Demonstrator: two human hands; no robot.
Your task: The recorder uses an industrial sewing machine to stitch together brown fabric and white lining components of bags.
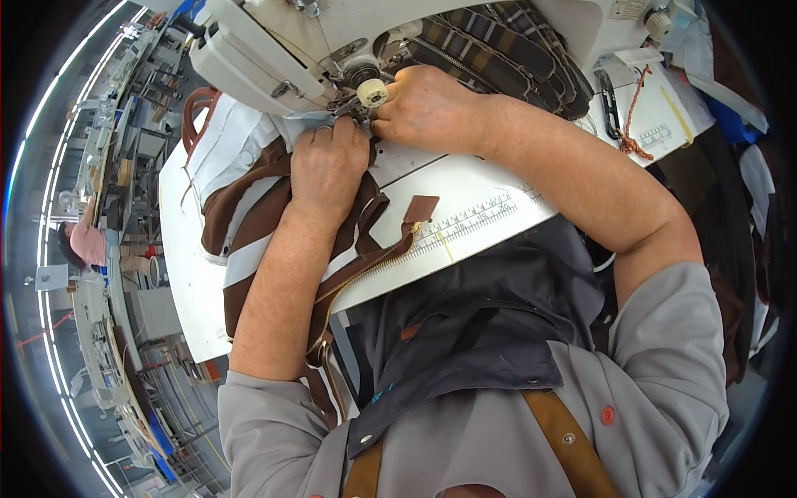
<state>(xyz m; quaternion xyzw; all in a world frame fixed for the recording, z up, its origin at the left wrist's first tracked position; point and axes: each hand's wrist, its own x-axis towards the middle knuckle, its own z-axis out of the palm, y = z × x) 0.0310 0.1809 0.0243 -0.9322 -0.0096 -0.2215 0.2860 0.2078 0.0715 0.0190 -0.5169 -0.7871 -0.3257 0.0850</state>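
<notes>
A white sewing machine [266,54] stands over the work, its head and small cream wheel [372,93] close to my fingers. My left hand [326,170] lies closed on a brown-and-white bag [257,228], its bent fingertips gripping the material beside the presser foot. The bag spreads to the left of the needle and drapes over the table's near edge. My right hand [427,108] is curled just right of the needle area, fingers pinched together; what they hold is hidden. A brass-coloured zipper [365,270] with a brown leather end tab [423,208] trails toward me.
Dark striped pieces with a zipper [490,54] lie under the machine arm. Black thread snips [608,104] and an orange cord [638,124] sit at the right. A printed ruler [473,220] runs along the white table [195,307]. Another person [85,241] is far left.
</notes>
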